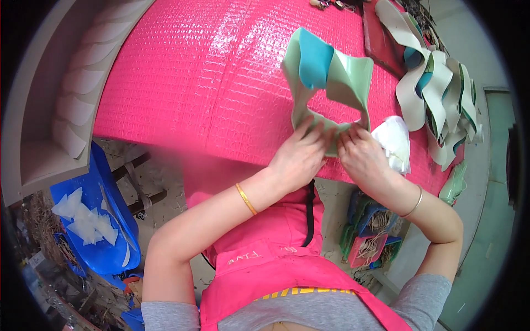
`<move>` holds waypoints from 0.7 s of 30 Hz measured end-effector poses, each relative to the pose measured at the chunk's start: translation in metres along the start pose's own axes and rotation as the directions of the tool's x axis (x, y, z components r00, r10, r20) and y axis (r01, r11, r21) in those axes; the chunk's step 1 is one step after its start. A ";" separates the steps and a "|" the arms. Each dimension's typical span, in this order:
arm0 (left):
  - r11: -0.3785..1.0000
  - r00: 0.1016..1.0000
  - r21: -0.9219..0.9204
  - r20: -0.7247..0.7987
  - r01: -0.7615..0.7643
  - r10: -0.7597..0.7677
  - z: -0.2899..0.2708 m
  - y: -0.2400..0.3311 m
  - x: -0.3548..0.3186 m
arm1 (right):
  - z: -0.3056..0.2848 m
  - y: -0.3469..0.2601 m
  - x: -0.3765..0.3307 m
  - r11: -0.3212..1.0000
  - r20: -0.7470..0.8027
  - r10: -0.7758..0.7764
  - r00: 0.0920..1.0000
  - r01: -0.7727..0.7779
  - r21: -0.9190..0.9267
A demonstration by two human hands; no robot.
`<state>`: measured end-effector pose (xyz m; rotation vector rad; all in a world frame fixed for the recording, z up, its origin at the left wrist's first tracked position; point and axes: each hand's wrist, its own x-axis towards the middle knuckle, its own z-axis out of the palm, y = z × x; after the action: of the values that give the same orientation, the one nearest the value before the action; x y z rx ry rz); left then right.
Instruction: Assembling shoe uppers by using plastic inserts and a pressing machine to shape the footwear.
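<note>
Both hands are at the near edge of a pale green, wavy loop of flexible sheet material [349, 74], which has a teal panel at its far left and an opening in its middle. My left hand [301, 151] grips the lower left of that edge, its fingers curled over the rim. Close beside it, my right hand [361, 154] pinches the edge on the right, knuckles up. The thumbs are mostly hidden. The loop stands up from the pink-covered table [182, 83]. Just right of my right hand lies a white, shiny piece [396, 140].
Several similar wavy pieces [436, 91] hang in a bunch at the table's right side. A grey shelf [47, 165] with white curved pieces [83, 83] borders the left. Below are a blue bin [91, 193] with white scraps [88, 220] and small coloured baskets [367, 248].
</note>
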<state>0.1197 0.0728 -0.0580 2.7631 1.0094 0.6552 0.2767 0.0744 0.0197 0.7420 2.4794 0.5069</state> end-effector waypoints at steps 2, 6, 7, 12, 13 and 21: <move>1.000 0.999 -0.031 -0.032 0.005 -0.006 0.009 0.001 0.004 | 0.003 0.000 -0.005 1.000 -0.032 -0.007 0.999 0.006 -0.016; 0.939 0.964 0.278 0.228 -0.202 0.140 -0.030 0.010 0.029 | 0.019 0.010 -0.022 0.941 -0.180 0.134 0.974 -0.068 0.332; 0.878 0.855 0.321 0.490 -0.355 0.167 -0.040 0.012 0.038 | 0.026 0.007 -0.026 0.942 -0.179 0.138 0.974 -0.074 0.327; 0.633 0.788 0.475 0.435 -0.612 0.436 -0.048 0.019 0.026 | 0.053 -0.032 -0.041 0.798 -0.139 0.303 0.943 -0.171 0.579; 0.625 0.782 0.474 0.440 -0.620 0.442 -0.044 0.021 0.025 | 0.054 -0.036 -0.039 0.743 -0.131 0.355 0.926 -0.194 0.640; 0.911 0.893 0.313 0.435 -0.269 0.114 -0.023 0.029 0.045 | 0.034 -0.021 -0.012 0.659 -0.074 0.494 0.866 -0.318 0.682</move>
<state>0.1571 0.0789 -0.0142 3.1534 0.8323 -0.1278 0.2955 0.0580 -0.0134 1.6410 2.7363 -0.1811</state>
